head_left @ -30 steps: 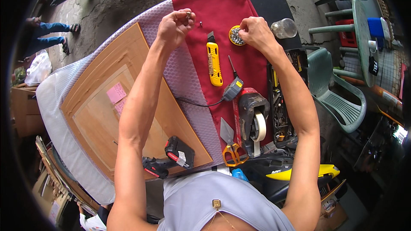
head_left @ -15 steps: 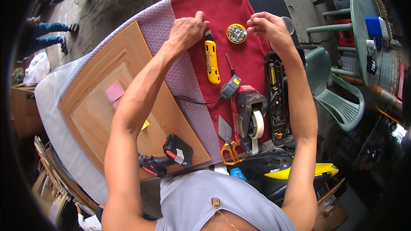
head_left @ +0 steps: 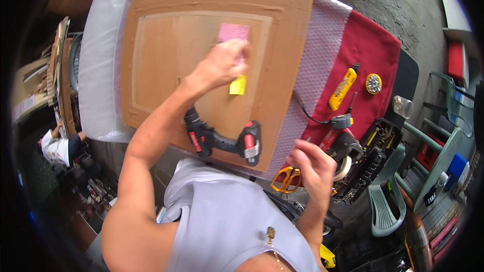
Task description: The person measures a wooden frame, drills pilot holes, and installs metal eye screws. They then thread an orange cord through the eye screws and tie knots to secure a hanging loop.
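My left hand (head_left: 222, 66) is over the framed wooden panel (head_left: 166, 60), between a pink paper note (head_left: 234, 32) and a yellow note (head_left: 238, 85). Its fingers are curled in, somewhat blurred; whatever they hold, if anything, is hidden. A black and red cordless drill (head_left: 222, 141) lies on the panel's near edge, below that forearm. My right hand (head_left: 313, 168) hovers by the panel's near right corner, close to orange-handled scissors (head_left: 286, 179). Its thumb and fingers are drawn together; I cannot make out anything between them.
On the red cloth (head_left: 365, 40) lie a yellow utility knife (head_left: 344, 89), a round tub of screws (head_left: 373, 83), a corded tool (head_left: 342, 121) and a tape dispenser (head_left: 345, 153). A tool tray (head_left: 375, 156) sits beside them. Bubble wrap (head_left: 322, 45) borders the panel. Green chairs (head_left: 387, 206) stand right.
My view has turned left, toward the panel. My left hand has gone from the red cloth to above the notes. My right hand has come back from beside the screw tub toward me.
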A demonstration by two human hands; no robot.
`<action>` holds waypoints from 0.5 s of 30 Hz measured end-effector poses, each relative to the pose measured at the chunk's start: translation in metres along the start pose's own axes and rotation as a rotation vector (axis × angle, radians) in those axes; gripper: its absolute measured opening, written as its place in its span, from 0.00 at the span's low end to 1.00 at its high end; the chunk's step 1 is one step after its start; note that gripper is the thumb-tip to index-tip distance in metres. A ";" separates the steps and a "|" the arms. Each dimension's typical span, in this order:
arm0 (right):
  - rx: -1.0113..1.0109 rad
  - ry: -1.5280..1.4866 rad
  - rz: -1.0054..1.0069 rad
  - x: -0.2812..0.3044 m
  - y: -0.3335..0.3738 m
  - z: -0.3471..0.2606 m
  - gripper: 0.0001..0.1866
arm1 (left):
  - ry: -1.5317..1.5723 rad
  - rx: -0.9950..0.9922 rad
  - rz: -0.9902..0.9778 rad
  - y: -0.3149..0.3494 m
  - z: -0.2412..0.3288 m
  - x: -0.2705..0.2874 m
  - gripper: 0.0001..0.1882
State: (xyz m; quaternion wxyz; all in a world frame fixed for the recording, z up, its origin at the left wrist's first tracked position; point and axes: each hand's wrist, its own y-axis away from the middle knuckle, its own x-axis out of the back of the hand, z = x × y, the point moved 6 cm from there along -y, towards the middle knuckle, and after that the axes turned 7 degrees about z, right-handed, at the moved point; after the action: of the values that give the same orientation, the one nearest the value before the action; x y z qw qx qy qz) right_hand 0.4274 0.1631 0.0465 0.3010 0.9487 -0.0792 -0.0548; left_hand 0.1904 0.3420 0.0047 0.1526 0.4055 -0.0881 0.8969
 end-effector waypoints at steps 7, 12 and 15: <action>0.299 0.131 -0.353 -0.199 -0.031 0.006 0.08 | -0.087 0.378 0.064 0.130 -0.125 0.104 0.12; 0.509 0.323 -0.278 -0.299 -0.019 0.044 0.07 | 0.056 0.221 0.159 0.183 -0.157 0.115 0.20; 0.461 0.328 -0.157 -0.336 -0.013 0.072 0.07 | 0.100 0.081 0.286 0.198 -0.164 0.129 0.20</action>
State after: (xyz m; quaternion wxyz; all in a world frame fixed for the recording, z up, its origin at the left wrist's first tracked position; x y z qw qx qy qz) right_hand 0.0883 0.1944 -0.0010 0.0809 0.9916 0.0340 0.0954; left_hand -0.0736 0.2283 -0.0126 0.0111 0.3497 -0.1009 0.9313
